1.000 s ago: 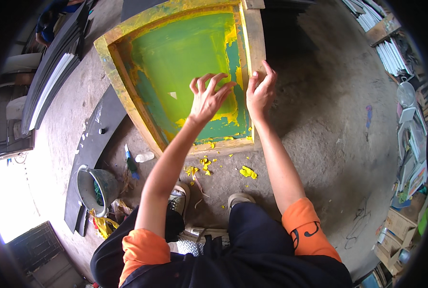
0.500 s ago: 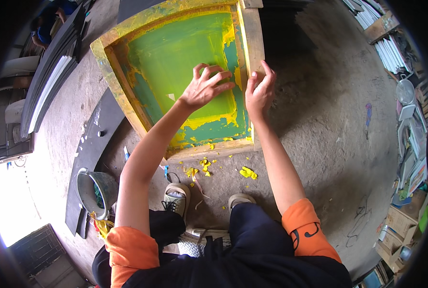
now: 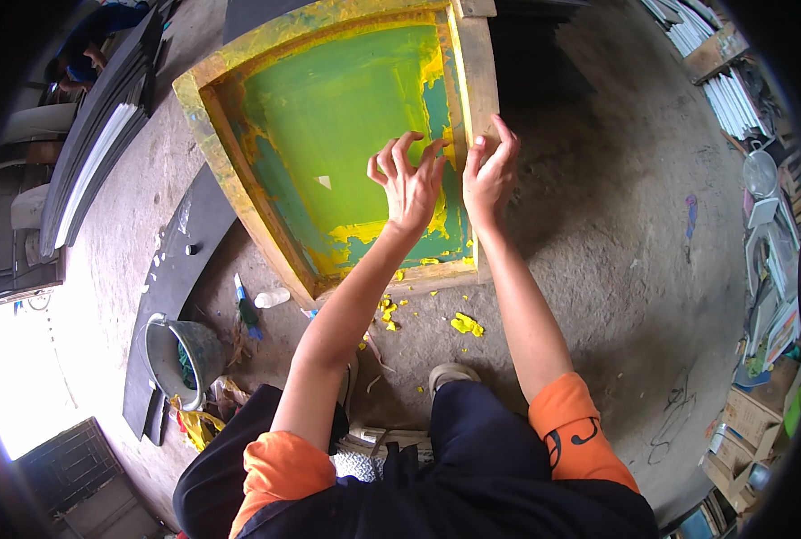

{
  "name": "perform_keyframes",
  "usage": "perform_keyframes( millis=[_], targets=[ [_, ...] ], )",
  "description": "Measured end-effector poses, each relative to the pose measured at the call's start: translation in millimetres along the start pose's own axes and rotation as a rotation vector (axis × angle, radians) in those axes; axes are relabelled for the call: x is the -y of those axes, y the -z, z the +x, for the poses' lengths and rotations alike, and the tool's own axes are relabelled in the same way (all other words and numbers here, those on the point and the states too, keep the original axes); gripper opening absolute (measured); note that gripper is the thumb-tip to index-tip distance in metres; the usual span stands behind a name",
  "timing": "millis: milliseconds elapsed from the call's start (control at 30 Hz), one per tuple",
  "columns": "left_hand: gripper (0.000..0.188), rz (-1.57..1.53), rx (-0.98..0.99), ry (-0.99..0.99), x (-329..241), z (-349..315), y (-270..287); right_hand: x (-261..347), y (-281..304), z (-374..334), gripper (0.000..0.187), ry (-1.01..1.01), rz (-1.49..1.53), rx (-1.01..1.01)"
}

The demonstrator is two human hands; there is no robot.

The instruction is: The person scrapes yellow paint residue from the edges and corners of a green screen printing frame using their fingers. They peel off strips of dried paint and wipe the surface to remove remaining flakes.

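Observation:
A wooden-framed printing screen (image 3: 328, 126) lies in front of me, its green mesh edged with peeling yellow patches. My left hand (image 3: 409, 184) is over the mesh near the right rail, back up. Its fingers are bent and spread apart, with nothing visible in them. Beside it, my right hand (image 3: 490, 171) grips the outer side of the right wooden rail (image 3: 474, 76). Its thumb and index finger point up, while the other fingers are partly hidden. Yellow scraps (image 3: 466, 324) lie on the floor below the frame. A small pale piece (image 3: 325, 182) sits on the mesh.
A bucket (image 3: 183, 359) stands at left, beside a dark flat strip (image 3: 180, 260). Near it lie a blue-handled tool (image 3: 247, 307) and a clear bottle-like object (image 3: 272, 297). Stacked sheets (image 3: 104, 153) and another person (image 3: 90, 54) are at far left. Clutter (image 3: 769, 296) lines the right.
My left hand has moved right and nearer to me, and its fingers have spread. My left arm has swung right, uncovering the blue-handled tool. My right hand has stayed at the rail.

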State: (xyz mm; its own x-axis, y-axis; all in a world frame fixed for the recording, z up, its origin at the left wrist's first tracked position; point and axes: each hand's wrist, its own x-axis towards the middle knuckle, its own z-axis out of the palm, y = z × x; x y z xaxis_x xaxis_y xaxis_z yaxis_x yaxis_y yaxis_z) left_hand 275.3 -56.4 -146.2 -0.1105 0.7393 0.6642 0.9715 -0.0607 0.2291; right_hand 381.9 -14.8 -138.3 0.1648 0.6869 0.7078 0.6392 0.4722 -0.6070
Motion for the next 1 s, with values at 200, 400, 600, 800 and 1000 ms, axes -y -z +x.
perform_keyframes(
  millis=[200,400,600,800,1000],
  targets=[
    [0.027,-0.029,-0.004,0.1,-3,4,5,0,1,0,0.035,-0.012,0.002,0.007],
    [0.023,0.045,-0.078,0.057,-3,20,2,0,1,0,0.036,-0.005,-0.006,0.007],
    [0.019,0.075,-0.12,0.082,-6,18,1,0,1,0,0.036,0.0,0.015,-0.007],
    [0.016,0.049,-0.184,0.16,-8,13,0,0,2,-2,0.034,-0.064,0.032,0.039],
    [0.013,0.048,-0.154,0.129,-7,16,-2,-1,0,-3,0.036,-0.039,0.028,0.01]
  ],
)
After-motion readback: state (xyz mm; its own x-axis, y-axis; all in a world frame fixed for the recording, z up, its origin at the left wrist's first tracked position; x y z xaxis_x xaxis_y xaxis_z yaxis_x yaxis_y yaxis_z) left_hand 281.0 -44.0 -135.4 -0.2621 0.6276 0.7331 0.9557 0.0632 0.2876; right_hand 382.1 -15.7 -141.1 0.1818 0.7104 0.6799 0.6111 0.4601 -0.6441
